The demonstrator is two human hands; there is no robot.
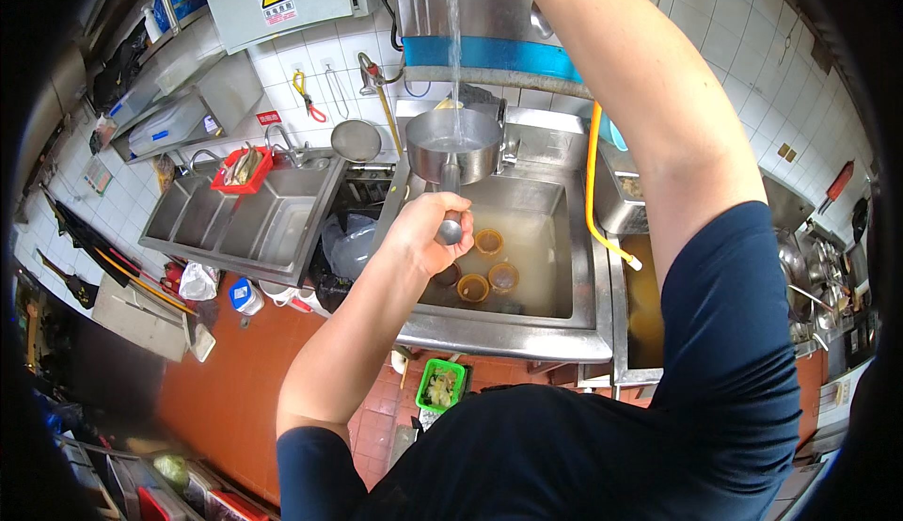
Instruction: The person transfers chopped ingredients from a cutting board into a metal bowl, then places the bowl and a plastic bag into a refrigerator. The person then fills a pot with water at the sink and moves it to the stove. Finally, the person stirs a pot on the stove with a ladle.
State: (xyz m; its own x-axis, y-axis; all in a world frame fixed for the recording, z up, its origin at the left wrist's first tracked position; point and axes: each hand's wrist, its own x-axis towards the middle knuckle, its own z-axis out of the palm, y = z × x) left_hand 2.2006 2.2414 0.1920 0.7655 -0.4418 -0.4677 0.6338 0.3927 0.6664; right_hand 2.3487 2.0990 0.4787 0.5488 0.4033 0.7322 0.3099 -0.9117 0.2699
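My left hand (434,234) is closed around the handle of a metal saucepan (427,163), which it holds level over the back part of a stainless-steel sink (494,327). A stream of water (454,48) falls from the top of the picture into the pan. My right arm (635,62) reaches up past the upper edge, so my right hand is out of view. In the sink's cloudy water sit several small amber-brown cups (503,278), below and right of my left hand.
An orange hose (592,175) hangs at the sink's right, beside another basin (622,373) of brownish water. To the left stands a compartment sink (243,228) with a red basket (262,168). A green basket (421,400) of vegetable scraps is low in front of me.
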